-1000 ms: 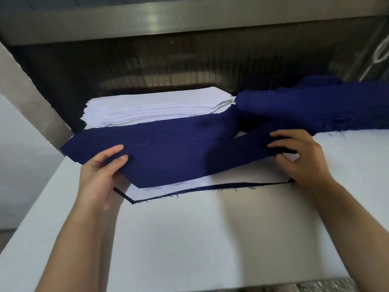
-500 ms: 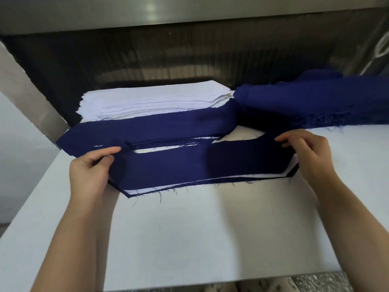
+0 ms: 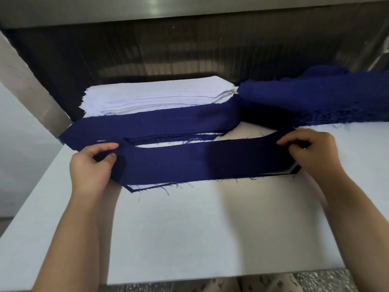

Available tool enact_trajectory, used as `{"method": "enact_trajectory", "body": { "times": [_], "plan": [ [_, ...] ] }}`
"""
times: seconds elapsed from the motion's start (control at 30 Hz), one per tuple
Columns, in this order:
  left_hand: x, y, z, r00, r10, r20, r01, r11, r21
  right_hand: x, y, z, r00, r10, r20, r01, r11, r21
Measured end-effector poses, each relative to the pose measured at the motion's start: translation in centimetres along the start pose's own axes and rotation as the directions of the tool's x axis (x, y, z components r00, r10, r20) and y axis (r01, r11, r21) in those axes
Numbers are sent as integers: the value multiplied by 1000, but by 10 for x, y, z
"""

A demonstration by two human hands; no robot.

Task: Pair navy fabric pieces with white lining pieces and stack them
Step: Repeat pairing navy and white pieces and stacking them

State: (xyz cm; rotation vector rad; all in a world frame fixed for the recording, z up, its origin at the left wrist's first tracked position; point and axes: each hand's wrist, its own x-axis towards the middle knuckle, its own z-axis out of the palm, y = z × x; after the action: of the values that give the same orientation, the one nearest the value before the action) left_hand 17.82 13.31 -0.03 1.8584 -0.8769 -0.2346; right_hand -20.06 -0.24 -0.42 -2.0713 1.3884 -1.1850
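A long navy fabric piece [image 3: 202, 163] lies stretched across the white table between my hands. My left hand [image 3: 92, 165] pinches its left end, and my right hand [image 3: 309, 152] pinches its right end. Under it a white lining piece [image 3: 136, 187] and a navy edge show at the bottom left and right corners. Behind lies a stack of navy pieces [image 3: 160, 127]. Further back sits a tall stack of white lining pieces [image 3: 155, 98]. A heap of navy fabric [image 3: 315, 100] lies at the back right.
The white table [image 3: 210, 228] extends toward me to its front edge. A metal frame post [image 3: 27, 87] slants at the left and a dark ribbed wall [image 3: 189, 49] closes the back. Speckled floor shows below the table edge.
Both hands have drawn the navy piece toward me, off the rear navy stack, and lowered it onto the white lining piece. A gap now shows between it and the rear stack.
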Motion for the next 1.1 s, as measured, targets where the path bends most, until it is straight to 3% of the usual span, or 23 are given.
{"method": "enact_trajectory", "body": {
  "times": [0.3, 0.8, 0.93, 1.1],
  "plan": [
    [-1, 2, -1, 999, 21, 43, -23, 998, 56, 2, 1, 0, 985, 171, -38, -173, 983, -56],
    [-2, 1, -1, 991, 19, 132, -34, 993, 112, 4, 0, -5, 967, 253, -29, -254, 957, -139],
    [-3, 1, -1, 980, 3, 198, -49, 973, 227, 3, 0, -3, 955, 287, 72, -269, 944, -190],
    [-2, 3, -2, 985, 2, 171, -75, 903, 423, 2, -5, -5, 962, 267, 53, -243, 930, -276]
  ]
}}
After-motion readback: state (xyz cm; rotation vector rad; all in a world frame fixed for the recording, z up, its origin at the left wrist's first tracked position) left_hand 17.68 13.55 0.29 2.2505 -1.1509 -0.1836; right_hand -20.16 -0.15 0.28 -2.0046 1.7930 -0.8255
